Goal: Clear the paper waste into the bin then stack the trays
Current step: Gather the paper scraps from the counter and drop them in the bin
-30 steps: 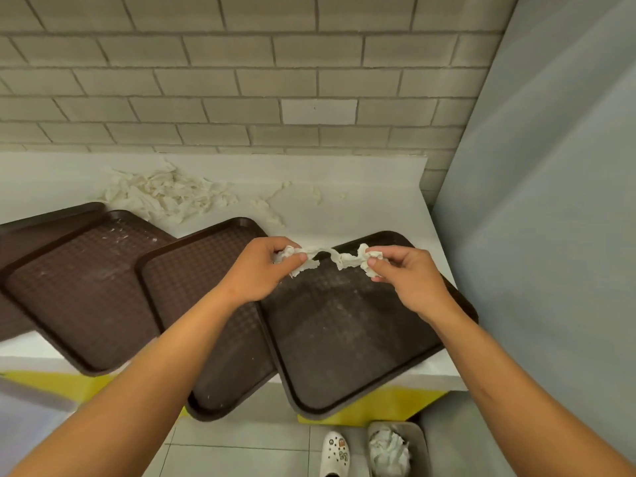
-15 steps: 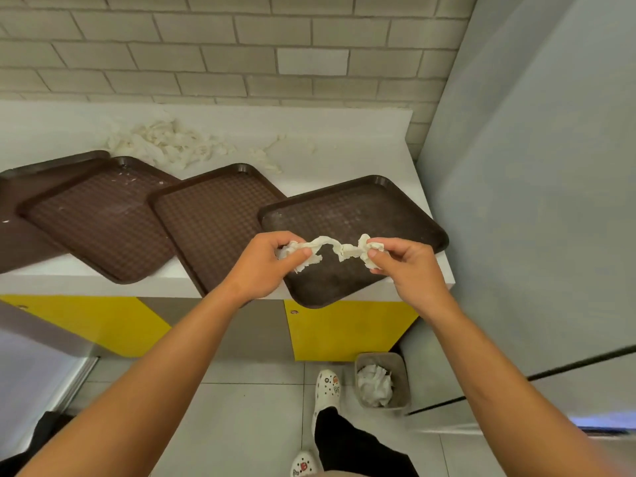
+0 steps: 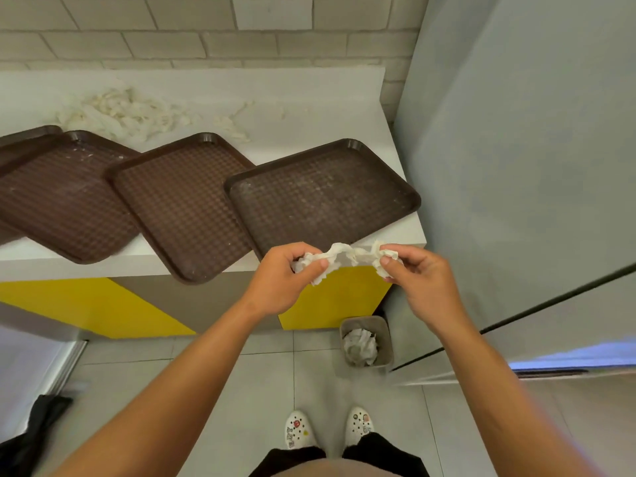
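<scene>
Mid-frame, the left hand (image 3: 282,277) and right hand (image 3: 418,280) pinch a crumpled white paper strip (image 3: 340,258) above the part-filled grey bin (image 3: 366,342) at lower centre, while shredded paper (image 3: 127,113) remains upper left and 4 brown plastic trays (image 3: 186,201) lie unstacked.

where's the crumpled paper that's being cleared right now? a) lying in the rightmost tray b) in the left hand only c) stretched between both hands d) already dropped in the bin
c: the crumpled paper is pinched at one end by the left hand and at the other by the right hand, in front of the counter edge and not yet over the bin on the floor.
</scene>
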`<control>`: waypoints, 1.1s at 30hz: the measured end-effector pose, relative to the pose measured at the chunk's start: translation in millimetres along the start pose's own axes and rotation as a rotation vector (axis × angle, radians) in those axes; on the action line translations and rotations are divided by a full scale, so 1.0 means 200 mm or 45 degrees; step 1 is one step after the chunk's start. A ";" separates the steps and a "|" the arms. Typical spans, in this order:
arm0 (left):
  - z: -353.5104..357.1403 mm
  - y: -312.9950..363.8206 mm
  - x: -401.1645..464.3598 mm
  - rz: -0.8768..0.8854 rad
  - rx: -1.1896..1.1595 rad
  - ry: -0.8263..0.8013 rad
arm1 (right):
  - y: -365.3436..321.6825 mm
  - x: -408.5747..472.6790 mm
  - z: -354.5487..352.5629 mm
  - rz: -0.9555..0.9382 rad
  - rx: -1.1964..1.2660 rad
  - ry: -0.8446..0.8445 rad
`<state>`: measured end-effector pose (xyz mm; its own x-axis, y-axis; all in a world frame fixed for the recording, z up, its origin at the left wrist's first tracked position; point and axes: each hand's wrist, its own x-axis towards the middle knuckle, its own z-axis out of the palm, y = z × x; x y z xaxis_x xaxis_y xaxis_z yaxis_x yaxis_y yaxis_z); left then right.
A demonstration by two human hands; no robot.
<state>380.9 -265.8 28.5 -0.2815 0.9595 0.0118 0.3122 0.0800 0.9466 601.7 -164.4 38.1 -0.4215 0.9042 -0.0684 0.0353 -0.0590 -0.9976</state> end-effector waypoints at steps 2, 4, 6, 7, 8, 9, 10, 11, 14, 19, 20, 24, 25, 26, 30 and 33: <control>0.08 -0.02 0.01 -0.027 -0.021 -0.007 | 0.05 -0.01 -0.04 0.042 -0.007 0.018; 0.17 -0.04 0.02 -0.057 -0.048 0.008 | 0.10 -0.03 -0.09 0.081 -0.005 0.043; 0.26 -0.07 0.02 -0.097 -0.080 0.025 | 0.15 -0.04 -0.14 0.111 0.000 0.071; 0.30 -0.10 0.03 -0.129 -0.104 0.029 | 0.18 -0.04 -0.17 0.130 0.007 0.087; 0.35 -0.12 0.03 -0.156 -0.121 0.030 | 0.22 -0.04 -0.19 0.155 0.015 0.103; 0.40 -0.16 0.04 -0.179 -0.139 0.028 | 0.25 -0.05 -0.22 0.186 0.018 0.115; 0.44 -0.19 0.04 -0.201 -0.154 0.027 | 0.29 -0.05 -0.24 0.217 0.011 0.118; 0.49 -0.23 0.03 -0.227 -0.167 0.025 | 0.33 -0.05 -0.26 0.241 -0.007 0.117; 0.61 -0.36 0.03 -0.307 -0.161 -0.026 | 0.48 -0.05 -0.31 0.280 -0.081 0.115; 0.77 -0.62 0.05 -0.421 -0.168 -0.035 | 0.75 -0.01 -0.34 0.335 -0.111 0.136; 0.80 -0.69 0.06 -0.441 -0.163 -0.030 | 0.81 0.00 -0.34 0.342 -0.122 0.136; 0.92 -0.97 0.12 -0.539 -0.102 -0.020 | 1.12 0.06 -0.35 0.424 -0.179 0.183; 0.96 -1.06 0.13 -0.564 -0.083 -0.023 | 1.21 0.08 -0.35 0.455 -0.201 0.203; 1.00 -1.15 0.15 -0.596 -0.065 -0.024 | 1.31 0.11 -0.36 0.489 -0.229 0.227; 1.15 -1.46 0.23 -0.652 0.110 -0.095 | 1.73 0.19 -0.37 0.631 -0.345 0.260; 1.27 -1.66 0.28 -0.694 0.160 -0.159 | 1.99 0.22 -0.38 0.719 -0.363 0.257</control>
<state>491.1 -170.3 -366.7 -0.3251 0.7944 -0.5130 0.2595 0.5966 0.7594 666.6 -116.3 -361.3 -0.0909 0.8301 -0.5502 0.4510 -0.4583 -0.7659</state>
